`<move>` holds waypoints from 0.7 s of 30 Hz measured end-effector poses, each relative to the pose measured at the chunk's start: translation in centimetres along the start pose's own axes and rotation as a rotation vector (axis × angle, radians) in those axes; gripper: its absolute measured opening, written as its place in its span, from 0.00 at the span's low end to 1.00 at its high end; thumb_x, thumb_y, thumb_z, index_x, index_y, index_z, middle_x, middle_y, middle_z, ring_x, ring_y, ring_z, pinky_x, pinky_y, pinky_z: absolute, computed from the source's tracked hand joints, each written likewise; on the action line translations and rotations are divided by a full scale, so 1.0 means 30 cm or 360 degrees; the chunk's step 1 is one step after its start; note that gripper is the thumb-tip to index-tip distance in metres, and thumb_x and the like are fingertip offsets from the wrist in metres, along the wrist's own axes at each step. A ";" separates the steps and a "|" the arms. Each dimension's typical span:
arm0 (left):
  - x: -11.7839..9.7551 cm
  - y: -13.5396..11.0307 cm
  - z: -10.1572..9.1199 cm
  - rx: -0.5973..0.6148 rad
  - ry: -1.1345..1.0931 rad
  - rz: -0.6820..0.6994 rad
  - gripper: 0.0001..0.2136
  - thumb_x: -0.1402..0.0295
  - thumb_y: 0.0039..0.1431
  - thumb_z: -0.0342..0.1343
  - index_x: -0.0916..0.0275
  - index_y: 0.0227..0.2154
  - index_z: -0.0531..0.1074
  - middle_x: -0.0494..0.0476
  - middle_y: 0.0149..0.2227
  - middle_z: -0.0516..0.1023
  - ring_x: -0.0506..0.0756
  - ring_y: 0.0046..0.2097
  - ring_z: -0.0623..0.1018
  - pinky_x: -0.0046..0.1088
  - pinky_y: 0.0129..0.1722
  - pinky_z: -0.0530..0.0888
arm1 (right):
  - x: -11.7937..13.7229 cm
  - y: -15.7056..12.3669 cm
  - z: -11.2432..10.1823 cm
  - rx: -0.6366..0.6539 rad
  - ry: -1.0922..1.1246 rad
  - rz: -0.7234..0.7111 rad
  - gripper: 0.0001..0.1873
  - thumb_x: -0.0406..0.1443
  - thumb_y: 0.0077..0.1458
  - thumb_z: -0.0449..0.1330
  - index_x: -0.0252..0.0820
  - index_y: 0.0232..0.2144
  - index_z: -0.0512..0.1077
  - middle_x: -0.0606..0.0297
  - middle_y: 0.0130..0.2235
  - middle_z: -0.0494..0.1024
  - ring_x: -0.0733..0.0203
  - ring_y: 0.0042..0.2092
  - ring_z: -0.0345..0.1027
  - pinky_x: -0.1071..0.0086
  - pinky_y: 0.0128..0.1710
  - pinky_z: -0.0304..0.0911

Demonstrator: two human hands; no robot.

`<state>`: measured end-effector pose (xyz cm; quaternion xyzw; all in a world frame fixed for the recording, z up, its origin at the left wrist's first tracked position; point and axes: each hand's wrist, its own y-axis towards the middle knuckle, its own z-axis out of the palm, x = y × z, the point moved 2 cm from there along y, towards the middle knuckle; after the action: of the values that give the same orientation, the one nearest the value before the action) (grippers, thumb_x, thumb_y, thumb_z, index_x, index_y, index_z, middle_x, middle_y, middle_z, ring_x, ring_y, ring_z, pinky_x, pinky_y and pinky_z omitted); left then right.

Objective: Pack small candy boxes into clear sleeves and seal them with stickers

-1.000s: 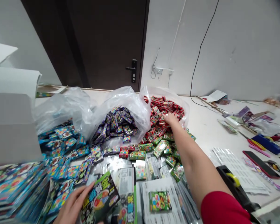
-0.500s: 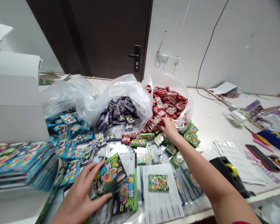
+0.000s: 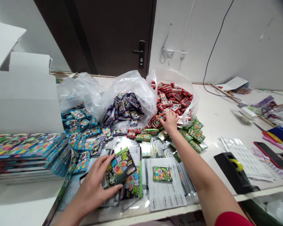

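Note:
My left hand [image 3: 94,183] is closed on the edge of a black and green printed packet [image 3: 121,168], thumb below and fingers above. A similar packet [image 3: 133,185] lies partly beneath it. My right hand [image 3: 171,121] reaches forward to the front of a bag of small red printed boxes [image 3: 174,99]. Its thumb and fingers close on a small red box [image 3: 159,118] at the near edge of the pile; the grip is partly hidden. A small green box [image 3: 162,174] lies on a white label sheet [image 3: 167,201] between my arms.
Clear plastic bags hold purple boxes [image 3: 124,108] and blue boxes [image 3: 80,117]; loose green boxes [image 3: 195,135] lie at right. Stacked printed packets [image 3: 25,150] and a white carton [image 3: 25,113] stand left. A black tape dispenser [image 3: 233,172], label sheets and a phone [image 3: 271,153] are right.
The whole view has shifted slightly, with things sitting farther right. My right hand stays at the red boxes, its fingers drawn in on one; my left hand keeps its packet.

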<state>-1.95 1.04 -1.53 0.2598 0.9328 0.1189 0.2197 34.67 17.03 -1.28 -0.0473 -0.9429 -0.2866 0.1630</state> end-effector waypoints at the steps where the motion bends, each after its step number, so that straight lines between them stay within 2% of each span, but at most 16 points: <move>1: 0.006 -0.005 -0.002 -0.0001 -0.0004 -0.0022 0.37 0.55 0.50 0.61 0.53 0.62 0.54 0.61 0.56 0.64 0.65 0.55 0.72 0.42 0.53 0.73 | 0.002 -0.011 -0.007 0.0005 0.0044 -0.0024 0.09 0.39 0.54 0.60 0.43 0.38 0.73 0.55 0.48 0.75 0.44 0.56 0.56 0.47 0.57 0.44; 7: 0.013 -0.013 -0.004 -0.0012 -0.0073 -0.0047 0.37 0.54 0.51 0.61 0.53 0.63 0.54 0.61 0.56 0.64 0.65 0.55 0.71 0.42 0.53 0.73 | 0.009 -0.059 -0.034 0.0110 0.0353 -0.0158 0.12 0.36 0.53 0.58 0.44 0.40 0.75 0.56 0.46 0.76 0.49 0.49 0.64 0.54 0.52 0.56; 10: 0.003 -0.008 -0.005 -0.0004 -0.0098 -0.0028 0.38 0.53 0.51 0.61 0.53 0.63 0.53 0.61 0.56 0.64 0.65 0.56 0.71 0.41 0.54 0.73 | -0.013 -0.037 -0.052 0.0084 0.0510 -0.0066 0.13 0.37 0.57 0.52 0.41 0.39 0.74 0.55 0.42 0.77 0.52 0.45 0.68 0.57 0.47 0.62; 12: 0.006 -0.013 -0.010 -0.0002 -0.0110 -0.0032 0.38 0.53 0.52 0.61 0.53 0.63 0.52 0.61 0.56 0.63 0.64 0.56 0.70 0.42 0.54 0.72 | -0.035 -0.031 -0.067 0.0094 0.0612 0.0015 0.16 0.40 0.59 0.49 0.39 0.40 0.74 0.55 0.39 0.77 0.55 0.39 0.70 0.60 0.40 0.66; 15: 0.020 -0.026 -0.015 0.0018 -0.0109 -0.0084 0.38 0.53 0.53 0.60 0.53 0.64 0.51 0.61 0.55 0.63 0.65 0.56 0.69 0.45 0.55 0.71 | -0.056 -0.074 -0.070 0.0232 0.0725 0.0081 0.19 0.45 0.58 0.50 0.39 0.39 0.74 0.60 0.32 0.78 0.59 0.30 0.69 0.64 0.31 0.66; 17: 0.020 -0.030 -0.013 0.0042 -0.0121 -0.0106 0.37 0.53 0.53 0.60 0.53 0.63 0.51 0.61 0.55 0.62 0.65 0.57 0.68 0.47 0.56 0.69 | -0.056 -0.133 -0.051 0.0345 0.0748 0.0102 0.18 0.46 0.56 0.52 0.39 0.35 0.75 0.62 0.29 0.78 0.60 0.29 0.69 0.65 0.31 0.66; 21: -0.008 -0.026 -0.004 0.0100 -0.0190 -0.0043 0.37 0.55 0.54 0.60 0.54 0.63 0.51 0.61 0.56 0.61 0.65 0.58 0.67 0.45 0.58 0.68 | -0.048 -0.247 -0.011 0.0452 0.0662 0.0105 0.17 0.43 0.57 0.52 0.40 0.35 0.76 0.55 0.37 0.79 0.53 0.39 0.71 0.58 0.43 0.66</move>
<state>-2.17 0.26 -1.59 0.2606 0.9247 0.0708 0.2683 34.75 10.68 -5.38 0.0052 -0.9178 -0.1494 0.3678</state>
